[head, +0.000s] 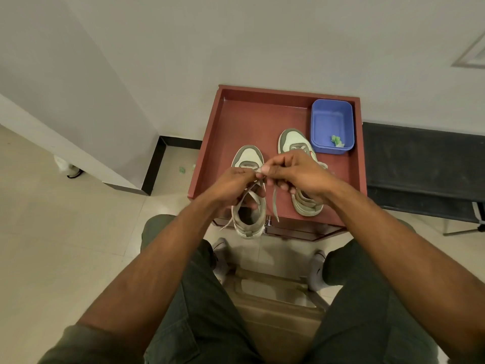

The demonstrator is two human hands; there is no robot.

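Directly below the head camera, a seated person leans over a red-brown bench [236,119] with a raised rim. Two grey-and-cream shoes stand on it, toes pointing away. The near shoe [249,222] sits at the front, its heel past the edge. The far shoe [292,141] stands just to its right and further back.

Both hands meet above the near shoe's tongue. The left hand [235,183] and the right hand [301,174] each pinch the pale lace [275,203]. Their fingers [265,169] are curled tight, and the tips of the two hands touch. One loose end of the lace drops between the shoes, and another trails off to the left of the heel.

The lace looks flat, soft and light, so it will likely flop and twist unless kept taut. The best hold is probably close to the eyelets or near its end, pinched between thumb and forefinger. The shoe seems light, with a firm sole and a soft upper. It could slide off the edge if the lace is pulled hard toward the body.

A blue tub [316,127] stands at the back right of the bench, holding a small green scrap [336,140]. More green bits [181,169] lie on the tiled floor to the left.
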